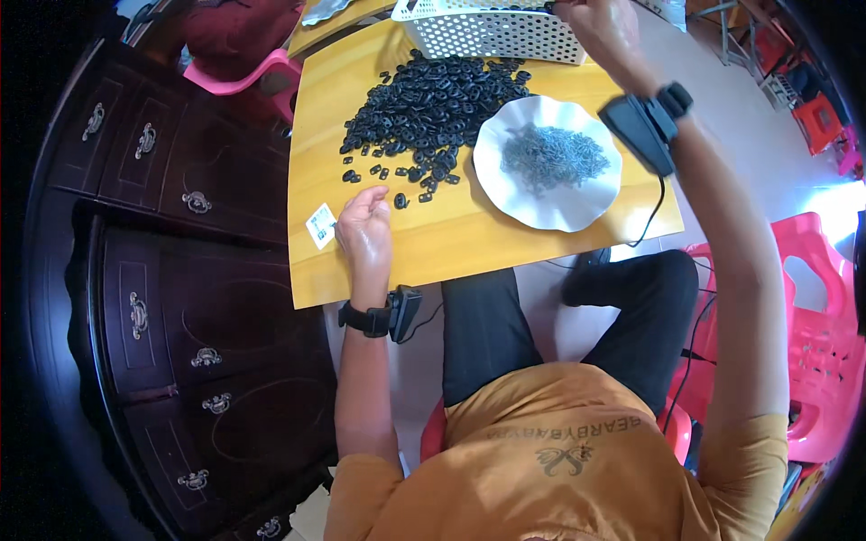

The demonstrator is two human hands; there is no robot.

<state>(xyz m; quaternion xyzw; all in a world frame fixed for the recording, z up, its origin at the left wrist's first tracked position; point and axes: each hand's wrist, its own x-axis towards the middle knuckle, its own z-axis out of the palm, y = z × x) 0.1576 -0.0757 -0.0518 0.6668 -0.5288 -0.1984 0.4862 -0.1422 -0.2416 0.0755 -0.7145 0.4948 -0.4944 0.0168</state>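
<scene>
Black, small holed pieces [424, 108] lie heaped on the yellow wood-grain table [329, 261], between the white perforated basket [492, 38] and the left hand [363, 225], which is at the heap's near edge beside a white label [320, 225], fingers curled inward. The right hand [603, 27] is at the basket's right end, fingers partly cut off above, so I cannot tell whether either hand grasps anything. Right of the heap, a white scalloped plate [505, 200] holds slender grey metallic pieces [555, 155].

Orange shirt [505, 487]: dark lettering [568, 427] (emblem [565, 458] beside it). White card [321, 225]: print too small.
</scene>
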